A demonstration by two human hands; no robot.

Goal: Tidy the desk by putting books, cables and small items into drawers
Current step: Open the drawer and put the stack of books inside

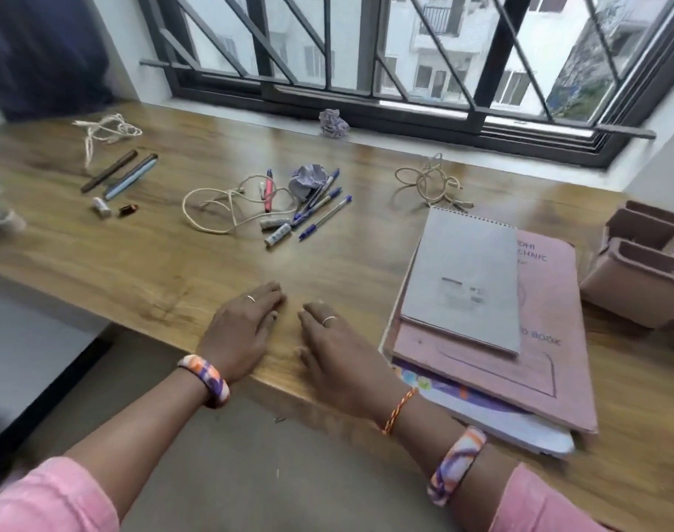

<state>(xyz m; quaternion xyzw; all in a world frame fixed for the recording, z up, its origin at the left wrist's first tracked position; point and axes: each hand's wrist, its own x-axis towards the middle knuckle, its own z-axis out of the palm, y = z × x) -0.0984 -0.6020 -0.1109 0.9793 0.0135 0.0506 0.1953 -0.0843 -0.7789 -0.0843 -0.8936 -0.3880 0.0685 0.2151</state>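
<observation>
Both your hands lie flat at the near edge of the wooden bench (pixel 143 270), palms down: your left hand (pixel 243 332) and your right hand (pixel 339 351) sit just beside each other, the fingers (pixel 266 297) straight and relaxed, holding nothing. To your right a stack of books (pixel 492 339) rests on the bench, a grey spiral notebook (pixel 465 286) on top of a pink book, with a purple-and-white one underneath that juts over the bench edge. Just right of the stack stands a brown desk organiser (pixel 642 286) with several compartments. Ahead of your hands lies a cluster of blue pens (pixel 320 209) mixed with a cream cable (pixel 220 209), small batteries and a crumpled purple paper (pixel 308 180). Further right, near the books, a second coiled cable (pixel 431 184) lies alone. At the far left lie a third cable (pixel 105 130), two markers (pixel 120 174) and some small items. Another crumpled paper (pixel 333 124) sits by the window
</observation>
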